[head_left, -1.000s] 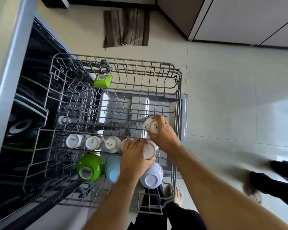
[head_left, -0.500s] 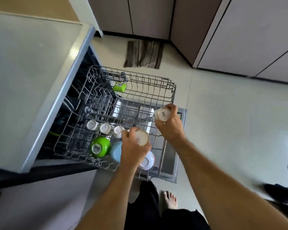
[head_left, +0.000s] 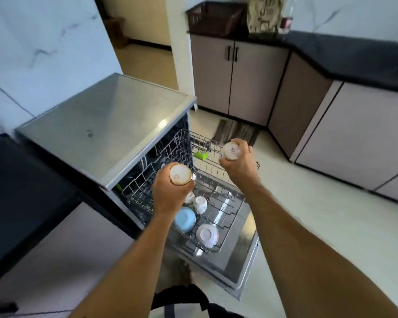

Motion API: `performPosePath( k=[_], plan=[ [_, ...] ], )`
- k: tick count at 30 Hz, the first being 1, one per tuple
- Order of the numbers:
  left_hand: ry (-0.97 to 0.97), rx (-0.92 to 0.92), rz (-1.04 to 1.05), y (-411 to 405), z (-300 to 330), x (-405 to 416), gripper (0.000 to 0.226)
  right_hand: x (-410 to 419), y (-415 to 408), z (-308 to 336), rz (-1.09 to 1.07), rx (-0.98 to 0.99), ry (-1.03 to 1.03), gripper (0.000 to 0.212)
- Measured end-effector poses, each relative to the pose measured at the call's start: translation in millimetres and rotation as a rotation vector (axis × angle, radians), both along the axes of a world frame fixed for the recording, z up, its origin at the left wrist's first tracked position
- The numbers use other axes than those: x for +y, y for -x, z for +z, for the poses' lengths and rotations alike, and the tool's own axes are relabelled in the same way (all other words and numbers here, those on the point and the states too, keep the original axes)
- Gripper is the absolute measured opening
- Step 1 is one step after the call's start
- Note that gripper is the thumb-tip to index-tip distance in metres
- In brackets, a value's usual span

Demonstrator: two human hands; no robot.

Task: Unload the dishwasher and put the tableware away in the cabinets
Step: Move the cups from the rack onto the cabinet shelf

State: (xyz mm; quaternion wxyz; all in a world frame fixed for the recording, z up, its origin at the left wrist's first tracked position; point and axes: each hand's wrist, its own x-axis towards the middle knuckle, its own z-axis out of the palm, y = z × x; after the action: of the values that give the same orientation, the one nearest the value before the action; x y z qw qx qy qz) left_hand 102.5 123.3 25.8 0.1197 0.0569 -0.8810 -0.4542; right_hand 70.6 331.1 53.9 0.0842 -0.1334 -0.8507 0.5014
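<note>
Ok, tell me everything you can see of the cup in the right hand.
The cup is small, white and looks ceramic. It is gripped in the right hand, fingers curled round its sides, its flat base turned toward the camera. Dark printed lettering shows on the base. Its rim and inside are hidden, and no handle shows. It is held in the air above the far end of the pulled-out dishwasher rack, touching nothing but the hand.

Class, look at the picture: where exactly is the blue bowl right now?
The blue bowl sits upside down in the rack, near its front, just below the left hand and left of the white bowl.
</note>
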Motion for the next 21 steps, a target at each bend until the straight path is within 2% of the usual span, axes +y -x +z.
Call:
performPosePath(
  k=[3, 7, 14, 21],
  plan=[
    [-0.068, 0.048, 0.055, -7.0, 22.8, -14.2, 0.075, -19.9, -7.6, 27.0, 0.098, 0.058, -0.027, 0.065],
    [-0.094, 0.117, 0.153, -15.7, 62.8, -38.6, 0.075, -54.0, -6.7, 58.8, 0.212, 0.074, 0.041, 0.073],
    [-0.107, 0.266, 0.367, -26.6, 120.9, -120.1, 0.065, -144.3, -0.3, 113.0, 0.399, 0.212, -0.028, 0.065],
    [-0.143, 0.406, 0.54, -54.4, 172.3, -238.2, 0.057, -272.3, 0.5, 153.9, 0.62, 0.366, -0.046, 0.056]
  ],
)
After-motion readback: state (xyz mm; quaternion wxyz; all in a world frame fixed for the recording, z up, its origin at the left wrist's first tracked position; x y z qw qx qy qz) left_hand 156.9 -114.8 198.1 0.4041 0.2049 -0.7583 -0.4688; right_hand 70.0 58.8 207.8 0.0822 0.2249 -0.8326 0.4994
